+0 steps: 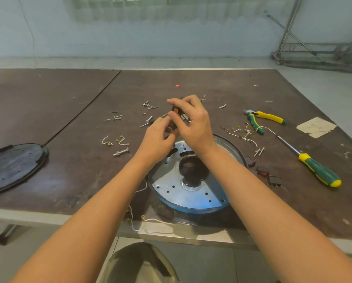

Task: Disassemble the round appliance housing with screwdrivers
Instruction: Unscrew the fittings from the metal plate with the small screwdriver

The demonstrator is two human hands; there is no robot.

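Observation:
The round appliance housing [191, 193] lies near the table's front edge, a silver perforated plate with a dark hub and a blue rim. Just beyond its far rim both hands meet above the table. My right hand [193, 121] pinches a small black and orange part [175, 110]. My left hand [160, 137] grips the same part from below; its lower end is hidden by the fingers. A green and yellow screwdriver [314, 166] lies on the table to the right, untouched.
Green and yellow pliers [261, 119] lie at the right. Loose screws [149, 105], wire pieces [242, 133] and a bolt [121, 152] are scattered around the hands. Small dark blocks [262, 170] sit beside the housing. A black round cover [13, 166] rests at the left.

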